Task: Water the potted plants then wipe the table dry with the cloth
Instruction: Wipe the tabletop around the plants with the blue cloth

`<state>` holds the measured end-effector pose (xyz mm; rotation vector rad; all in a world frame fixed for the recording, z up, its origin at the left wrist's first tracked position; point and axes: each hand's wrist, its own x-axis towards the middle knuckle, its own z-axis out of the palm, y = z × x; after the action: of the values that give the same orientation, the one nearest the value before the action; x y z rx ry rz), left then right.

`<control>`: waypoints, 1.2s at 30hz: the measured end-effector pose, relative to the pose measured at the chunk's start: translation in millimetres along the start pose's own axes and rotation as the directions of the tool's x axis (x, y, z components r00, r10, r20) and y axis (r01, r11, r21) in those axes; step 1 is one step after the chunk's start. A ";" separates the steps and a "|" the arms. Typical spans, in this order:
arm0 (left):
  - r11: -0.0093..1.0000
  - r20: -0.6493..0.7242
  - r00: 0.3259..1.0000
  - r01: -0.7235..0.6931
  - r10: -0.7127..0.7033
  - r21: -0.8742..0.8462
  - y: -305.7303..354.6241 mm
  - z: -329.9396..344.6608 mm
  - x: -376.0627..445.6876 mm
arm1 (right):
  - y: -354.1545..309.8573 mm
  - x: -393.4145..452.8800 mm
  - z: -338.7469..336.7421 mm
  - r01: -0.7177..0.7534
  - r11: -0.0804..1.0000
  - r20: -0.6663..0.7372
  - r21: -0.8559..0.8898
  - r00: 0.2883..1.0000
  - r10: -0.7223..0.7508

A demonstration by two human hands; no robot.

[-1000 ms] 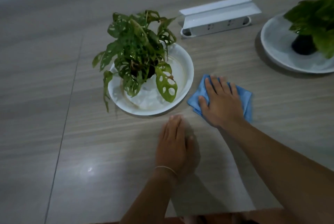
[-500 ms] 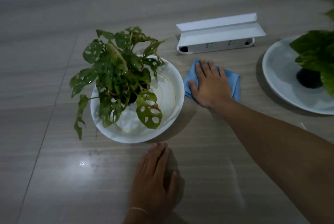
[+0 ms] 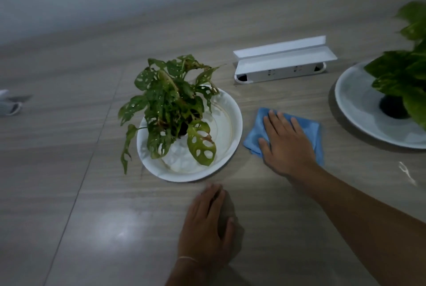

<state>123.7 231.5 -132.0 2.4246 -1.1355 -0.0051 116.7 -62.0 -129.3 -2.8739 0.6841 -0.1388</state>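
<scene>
- The right hand (image 3: pixel 287 141) lies flat, palm down with fingers spread a little apart, pressing on a folded light-blue cloth (image 3: pixel 309 127) at about 3 o'clock from the nearer plant's dish.
- The cloth rests on the pale wood-grain table (image 3: pixel 80 193), just beside the dish rim but not touching it; its far and right edges show past the hand.
- The left hand (image 3: pixel 207 223) rests palm down on the bare table at 6 o'clock from the dish, fingers together and pointing toward 12 o'clock, gripping nothing; a thin band circles its wrist.
- A small green plant with holed leaves (image 3: pixel 170 108) stands in a dark pot, mostly hidden by foliage, inside a round white shallow dish (image 3: pixel 232 124) near the middle of the view.
- Its leaves droop over the dish rim toward 8 o'clock.
- A second plant with broad green leaves (image 3: pixel 401 78), blurred, sits in a dark pot on a grey-white round plate (image 3: pixel 352 101) at the right edge, around 2 o'clock from the cloth.
- A long white plastic socket box with a raised lid (image 3: pixel 281 64) lies at 12 o'clock from the cloth, between the two dishes and farther back.
- A pale, partly cropped object (image 3: pixel 8 103) sits at the left edge, at 9 o'clock; what it is cannot be told.
</scene>
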 end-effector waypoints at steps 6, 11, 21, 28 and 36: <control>0.997 -0.012 1.000 -0.024 0.023 -0.073 -1.3 -0.8 -1.6 | -34.3 -108.7 0.0 -0.032 0.999 -0.008 -0.025 0.999 0.032; 0.947 -0.102 0.988 0.083 -0.120 -0.311 -16.4 -23.1 -32.1 | -84.2 -192.2 4.9 -0.004 0.999 0.008 -0.032 1.000 0.004; 0.970 -0.002 0.970 0.242 -0.242 0.006 -181.2 -107.6 -87.8 | -190.6 -206.2 29.1 0.084 0.990 0.073 -0.113 0.994 -0.076; 0.892 -0.176 0.876 0.449 -0.450 -0.045 -235.5 -131.0 -100.0 | -306.1 -164.3 53.3 0.285 0.957 0.132 -0.057 0.952 -0.276; 0.911 -0.301 0.868 0.413 -0.395 -0.005 -231.7 -130.3 -97.7 | -387.1 -58.3 74.4 0.294 0.956 0.132 -0.012 0.948 -0.290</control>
<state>252.9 483.5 -127.9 2.5624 -0.4890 0.2544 243.9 315.6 -127.7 -2.9654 0.2356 0.0193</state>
